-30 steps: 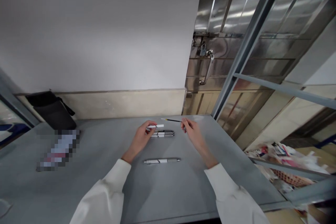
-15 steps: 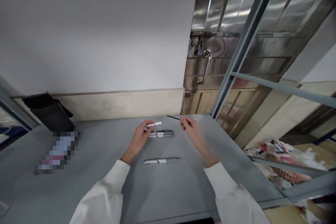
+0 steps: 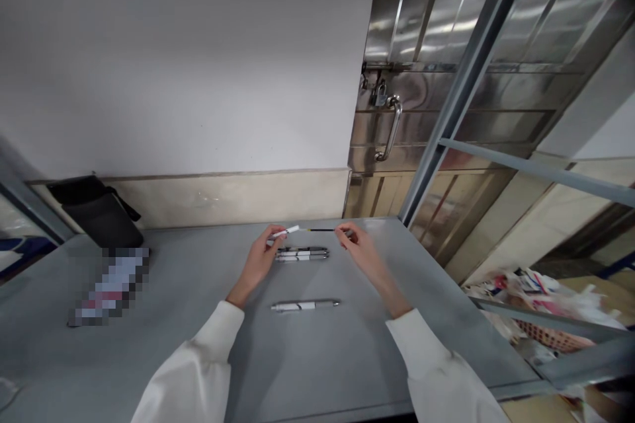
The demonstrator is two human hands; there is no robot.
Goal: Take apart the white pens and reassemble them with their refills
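Pinched in my left hand (image 3: 258,252) is a white pen barrel (image 3: 292,230), tilted slightly up to the right. My right hand (image 3: 358,244) grips the right end of a thin dark pen refill (image 3: 321,230) with a yellowish section near its left end. That left end points at the barrel, close to its opening; whether the two touch I cannot tell. Just below the hands lies a small group of silver-and-white pens (image 3: 303,255), side by side. Nearer to me, a single silver-and-white pen (image 3: 305,305) lies crosswise on the grey table (image 3: 317,357).
A black pouch (image 3: 102,211) leans against the wall at the back left, with a pixelated object (image 3: 112,284) in front. Beyond the table's right side stand a metal frame post (image 3: 446,119), a padlocked steel door (image 3: 397,86) and a basket (image 3: 555,336) with plastic bags.
My right hand has shifted slightly left, and the refill has swung from slanted to nearly level. Its tip is now much closer to the barrel. My left hand has tilted the barrel more.
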